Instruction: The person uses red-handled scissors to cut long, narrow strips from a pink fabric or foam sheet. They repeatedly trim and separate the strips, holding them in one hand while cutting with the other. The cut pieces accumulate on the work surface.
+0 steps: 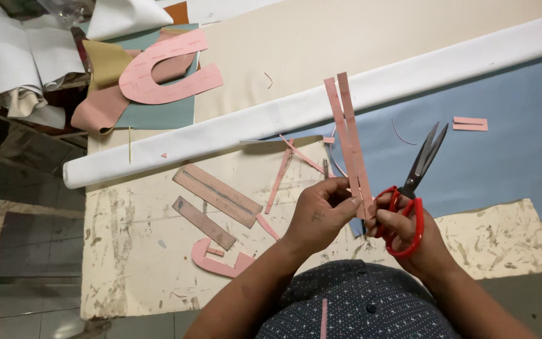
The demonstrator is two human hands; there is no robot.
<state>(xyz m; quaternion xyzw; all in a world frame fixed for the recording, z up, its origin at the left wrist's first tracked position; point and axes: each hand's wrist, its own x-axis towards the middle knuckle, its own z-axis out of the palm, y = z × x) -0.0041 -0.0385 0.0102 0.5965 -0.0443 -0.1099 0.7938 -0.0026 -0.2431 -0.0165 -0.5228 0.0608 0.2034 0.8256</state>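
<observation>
Two long pink strips (348, 135) stand upright side by side, pinched at their lower ends between my left hand (320, 213) and the fingertips of my right hand (403, 235). My right hand also carries red-handled scissors (412, 188) on its fingers, the dark blades pointing up and to the right, apart from the strips. Both hands hover over the worn table (133, 251) near its front edge.
A white fabric roll (271, 119) crosses the table diagonally over blue sheet material (509, 157). Brown strips (217, 194), a pink cut piece (221, 262) and thin pink scraps lie left of my hands. A pink U-shaped pattern (164, 66) rests on stacked leather pieces at back left.
</observation>
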